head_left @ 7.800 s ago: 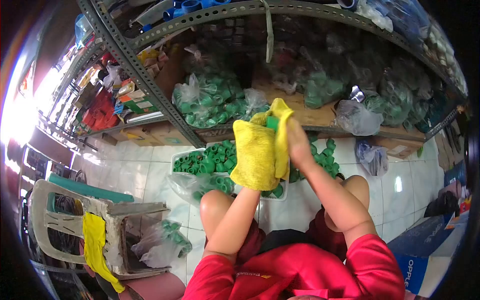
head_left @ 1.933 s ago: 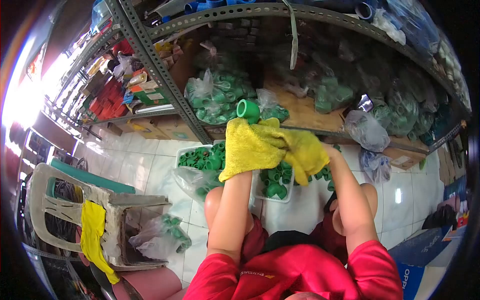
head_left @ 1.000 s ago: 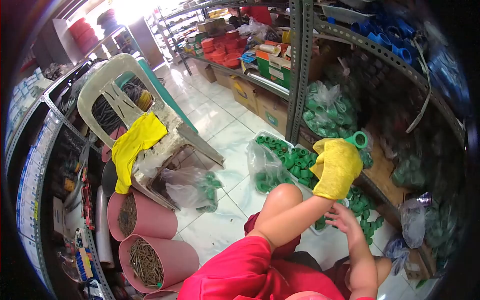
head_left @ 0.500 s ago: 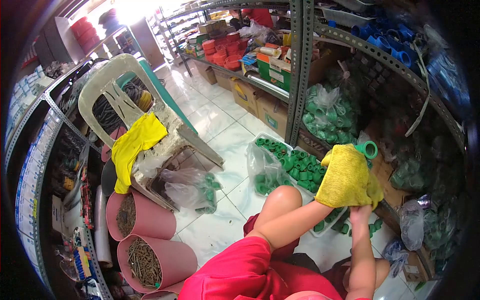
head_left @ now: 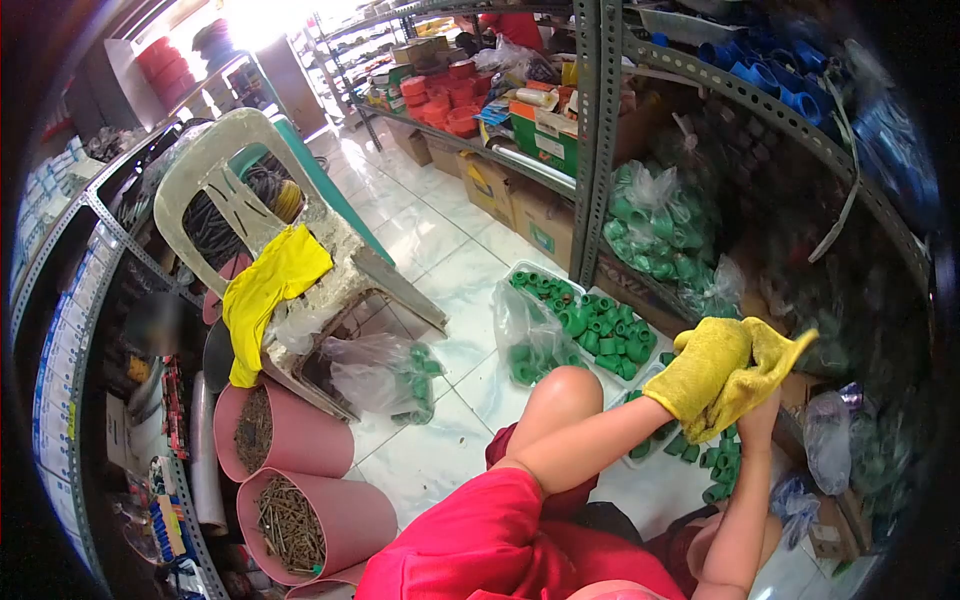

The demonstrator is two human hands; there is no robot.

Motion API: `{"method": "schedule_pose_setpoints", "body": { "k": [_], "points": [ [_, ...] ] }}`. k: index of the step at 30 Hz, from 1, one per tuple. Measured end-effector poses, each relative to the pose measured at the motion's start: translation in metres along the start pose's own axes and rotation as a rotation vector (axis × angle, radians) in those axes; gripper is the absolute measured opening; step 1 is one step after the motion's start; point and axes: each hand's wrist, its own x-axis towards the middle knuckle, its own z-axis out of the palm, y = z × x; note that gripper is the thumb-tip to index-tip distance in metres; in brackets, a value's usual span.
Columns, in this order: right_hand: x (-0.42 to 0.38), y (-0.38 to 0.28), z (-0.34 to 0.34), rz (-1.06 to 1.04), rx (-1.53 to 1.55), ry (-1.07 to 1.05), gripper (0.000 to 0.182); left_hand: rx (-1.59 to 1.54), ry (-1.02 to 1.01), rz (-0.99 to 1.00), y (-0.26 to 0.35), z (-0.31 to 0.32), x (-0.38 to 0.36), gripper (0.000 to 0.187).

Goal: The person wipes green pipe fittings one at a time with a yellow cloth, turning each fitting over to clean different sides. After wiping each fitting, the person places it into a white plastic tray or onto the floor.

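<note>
A yellow cloth [head_left: 765, 372] is wrapped over my left hand [head_left: 690, 382], and its fingers are hidden beneath it. One loose corner of the cloth sticks out to the right. My right hand [head_left: 761, 415] grips the cloth from below, with its fingertips out of sight behind the fabric. Whether a fitting is inside the folds cannot be seen. Below the hands, several loose green pipe fittings [head_left: 722, 468] lie on the floor. Just beyond them stands a clear tray of green fittings [head_left: 618, 340], beside a plastic bag of fittings [head_left: 530, 335].
A worn plastic chair [head_left: 340, 255] stands at left, with a yellow garment [head_left: 270, 290] draped over it. Pink buckets [head_left: 360, 520], one holding nails or screws, sit below it. A metal shelf post [head_left: 592, 150] and bagged green fittings [head_left: 655, 225] are at right. Another bag [head_left: 375, 375] lies on the tiles.
Both hands have moved slightly down and right. The green fitting that stuck out above the cloth is no longer visible. The cloth's loose corner now flares to the right.
</note>
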Motion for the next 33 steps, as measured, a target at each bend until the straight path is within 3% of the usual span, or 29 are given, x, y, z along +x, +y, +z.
{"method": "schedule_pose_setpoints", "body": {
  "k": [1, 3, 4, 7, 9, 10, 11, 13, 14, 15, 16, 17, 18, 20, 21, 23, 24, 26, 27, 29, 30, 33],
  "points": [
    [0.001, -0.004, 0.000, 0.001, -0.002, 0.002, 0.043, -0.001, -0.001, 0.003, -0.002, 0.007, -0.002, 0.025],
    [0.001, -0.013, 0.003, 0.020, 0.071, 0.139, 0.040, -0.320, 0.454, 0.278, -0.013, 0.030, -0.007, 0.034],
    [-0.014, 0.069, 0.024, 0.064, 0.258, 0.262, 0.041, -0.321, 0.453, 0.280, -0.013, 0.039, -0.002, 0.034],
    [-0.019, 0.069, 0.017, 0.105, 0.379, 0.191, 0.040, -0.124, 0.313, 0.224, -0.005, 0.048, 0.008, 0.040],
    [-0.029, 0.076, 0.006, 0.144, 0.503, 0.121, 0.040, 0.108, 0.661, 0.551, 0.000, 0.023, -0.003, 0.036],
    [-0.031, 0.083, -0.002, 0.166, 0.563, 0.089, 0.040, 0.065, 0.774, 0.539, 0.005, 0.027, -0.002, 0.039],
    [-0.037, 0.075, 0.000, 0.187, 0.623, 0.060, 0.040, 0.058, 0.770, 0.546, 0.006, 0.014, -0.005, 0.039],
    [-0.024, 0.055, 0.003, 0.232, 0.742, 0.013, 0.040, 0.154, 0.215, 0.439, 0.006, -0.025, -0.015, 0.042],
    [-0.011, 0.040, 0.009, 0.260, 0.799, -0.002, 0.040, -0.022, 0.366, 0.436, -0.004, -0.002, -0.009, 0.037],
    [-0.002, 0.021, 0.017, 0.289, 0.854, -0.008, 0.040, -0.311, 0.713, 0.447, -0.018, 0.032, -0.001, 0.023],
    [0.014, -0.006, 0.030, 0.321, 0.907, -0.006, 0.040, -0.260, 0.664, 0.405, -0.035, 0.049, 0.003, 0.024],
    [-0.017, -0.012, 0.032, 0.356, 0.959, 0.008, 0.040, -0.497, 0.571, 0.266, -0.040, 0.057, 0.001, 0.029],
    [0.005, -0.026, 0.040, 0.392, 1.010, 0.030, 0.040, -0.349, 0.531, 0.265, -0.056, 0.081, 0.010, 0.030],
    [-0.006, -0.023, 0.036, 0.455, 1.112, 0.085, 0.040, -0.894, 0.447, 0.173, -0.047, 0.082, 0.008, 0.026],
    [0.000, -0.028, 0.038, 0.476, 1.166, 0.110, 0.040, -1.313, 0.395, 0.070, -0.037, 0.080, 0.004, 0.024],
    [-0.006, -0.028, 0.034, 0.499, 1.279, 0.138, 0.040, -1.348, 0.373, 0.068, -0.029, 0.081, -0.001, 0.029],
    [0.006, -0.028, 0.031, 0.502, 1.339, 0.140, 0.040, -1.360, 0.344, 0.083, -0.022, 0.069, -0.006, 0.029],
    [0.001, -0.020, 0.016, 0.499, 1.470, 0.124, 0.040, -0.018, 0.490, 0.387, -0.011, 0.048, -0.018, 0.046],
    [0.003, -0.019, 0.011, 0.495, 1.538, 0.112, 0.040, -0.024, 0.483, 0.403, -0.010, 0.053, -0.020, 0.046],
    [-0.005, -0.020, 0.003, 0.486, 1.671, 0.081, 0.040, -0.763, 0.218, 0.270, -0.010, 0.065, -0.022, 0.062],
    [0.002, -0.015, -0.006, 0.476, 1.738, 0.065, 0.040, -0.523, 0.374, 0.404, 0.004, 0.048, -0.023, 0.061],
    [0.012, -0.034, -0.028, 0.427, 1.960, -0.076, 0.042, -0.373, 0.333, 0.511, 0.006, 0.029, -0.014, 0.055]
  ]
}}
